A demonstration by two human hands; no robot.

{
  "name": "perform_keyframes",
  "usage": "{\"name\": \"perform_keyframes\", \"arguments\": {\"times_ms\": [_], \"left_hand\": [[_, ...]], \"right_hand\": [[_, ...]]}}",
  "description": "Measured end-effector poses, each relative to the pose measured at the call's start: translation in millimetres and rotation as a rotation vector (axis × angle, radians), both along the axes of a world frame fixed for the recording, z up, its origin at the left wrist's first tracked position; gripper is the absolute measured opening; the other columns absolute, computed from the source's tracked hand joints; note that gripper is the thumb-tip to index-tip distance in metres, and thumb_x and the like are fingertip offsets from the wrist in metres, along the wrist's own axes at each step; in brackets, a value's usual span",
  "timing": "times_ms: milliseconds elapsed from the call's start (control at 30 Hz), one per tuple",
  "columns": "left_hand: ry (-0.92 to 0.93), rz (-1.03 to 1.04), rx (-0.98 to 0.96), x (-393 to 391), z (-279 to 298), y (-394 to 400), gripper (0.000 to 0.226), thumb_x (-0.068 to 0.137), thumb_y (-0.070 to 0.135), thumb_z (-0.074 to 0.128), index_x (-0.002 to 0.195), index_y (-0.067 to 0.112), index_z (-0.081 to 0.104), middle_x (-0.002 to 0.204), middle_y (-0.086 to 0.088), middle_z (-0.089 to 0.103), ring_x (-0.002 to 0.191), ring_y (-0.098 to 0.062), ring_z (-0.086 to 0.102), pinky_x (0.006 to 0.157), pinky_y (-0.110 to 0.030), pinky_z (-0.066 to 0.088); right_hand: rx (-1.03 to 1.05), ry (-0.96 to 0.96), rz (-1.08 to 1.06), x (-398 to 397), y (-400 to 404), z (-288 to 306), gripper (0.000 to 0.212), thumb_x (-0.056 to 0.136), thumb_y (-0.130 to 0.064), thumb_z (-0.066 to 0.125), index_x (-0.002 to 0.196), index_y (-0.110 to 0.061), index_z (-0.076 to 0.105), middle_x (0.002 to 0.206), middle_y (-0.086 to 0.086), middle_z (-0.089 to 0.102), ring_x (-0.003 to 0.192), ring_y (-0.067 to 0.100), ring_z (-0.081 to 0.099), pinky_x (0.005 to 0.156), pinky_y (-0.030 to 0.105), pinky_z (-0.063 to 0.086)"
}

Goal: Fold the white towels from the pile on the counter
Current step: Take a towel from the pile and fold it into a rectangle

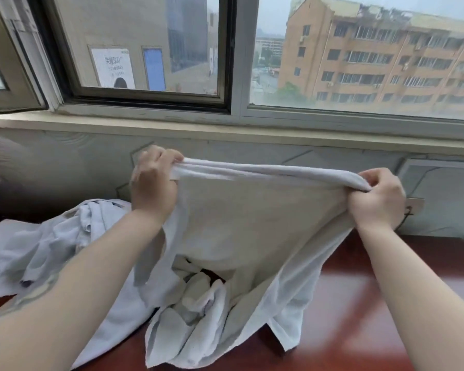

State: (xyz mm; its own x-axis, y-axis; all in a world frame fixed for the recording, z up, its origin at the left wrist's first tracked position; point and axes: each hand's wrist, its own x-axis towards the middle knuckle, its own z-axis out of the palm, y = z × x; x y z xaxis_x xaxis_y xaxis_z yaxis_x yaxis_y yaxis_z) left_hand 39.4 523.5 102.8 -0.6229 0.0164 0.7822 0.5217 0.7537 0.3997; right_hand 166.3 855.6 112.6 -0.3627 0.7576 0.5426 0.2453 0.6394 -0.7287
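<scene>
Left forearm nearest, crossing over towel pile (51,247) on reddish table (346,303). Left hand (153,183) grip clenched on towel (241,218) top edge; right hand (375,199) grasping other end. Towel hangs stretched between hands, hiding table behind, hem touching pile. Window (225,54) above.

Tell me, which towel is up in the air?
The towel stretched between the left hand and right hand, each gripping a top corner. The other towels lie crumpled on the counter.

Left hand (153,180) and right hand (377,198) gripping towel (252,218) top edge, stretched above pile (59,245) on counter (359,303).
</scene>
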Motion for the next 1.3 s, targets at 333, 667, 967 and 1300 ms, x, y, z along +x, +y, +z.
{"name": "perform_keyframes", "arguments": {"times_ms": [333, 667, 967, 1300], "left_hand": [[-0.773, -0.032, 0.124, 6, -118, -4, 0.017, 0.094, 0.012, 0.046, 0.098, 0.015, 0.063, 0.101, -0.013, 0.066, 0.095, -0.033, 0.058, 0.07, -0.032, 0.037], [-1.152, -0.023, 0.102, 76, -222, -42, 0.028, 0.073, 0.024, 0.068, 0.094, 0.013, 0.053, 0.096, -0.001, 0.058, 0.086, -0.016, 0.057, 0.064, -0.026, 0.046], [-1.033, -0.069, 0.046, 81, -227, -49, 0.021, 0.074, 0.025, 0.073, 0.069, 0.021, 0.054, 0.087, -0.001, 0.055, 0.078, -0.017, 0.055, 0.056, -0.016, 0.035], [-0.744, 0.012, 0.09, 97, -201, -20, 0.022, 0.088, 0.017, 0.058, 0.07, 0.015, 0.046, 0.085, 0.004, 0.045, 0.089, -0.022, 0.043, 0.076, -0.034, 0.04]], "right_hand": [[-0.179, -0.439, 0.423, 28, -53, -151, 0.068, 0.069, -0.006, 0.069, 0.133, -0.018, 0.046, 0.137, 0.008, 0.047, 0.131, 0.029, 0.042, 0.108, 0.039, 0.033], [0.379, -1.236, 0.945, 61, -163, -256, 0.095, 0.025, -0.039, 0.09, 0.114, -0.015, 0.067, 0.089, 0.002, 0.067, 0.075, 0.013, 0.066, 0.06, 0.03, 0.052], [0.425, -1.302, 0.986, 53, -168, -248, 0.046, 0.086, -0.02, 0.065, 0.13, -0.009, 0.055, 0.13, 0.015, 0.055, 0.117, 0.03, 0.054, 0.092, 0.042, 0.048], [-0.102, -0.939, 0.935, 28, -162, -208, 0.024, 0.093, -0.014, 0.031, 0.103, -0.027, 0.048, 0.083, -0.003, 0.058, 0.075, 0.016, 0.054, 0.067, 0.032, 0.042]]}}
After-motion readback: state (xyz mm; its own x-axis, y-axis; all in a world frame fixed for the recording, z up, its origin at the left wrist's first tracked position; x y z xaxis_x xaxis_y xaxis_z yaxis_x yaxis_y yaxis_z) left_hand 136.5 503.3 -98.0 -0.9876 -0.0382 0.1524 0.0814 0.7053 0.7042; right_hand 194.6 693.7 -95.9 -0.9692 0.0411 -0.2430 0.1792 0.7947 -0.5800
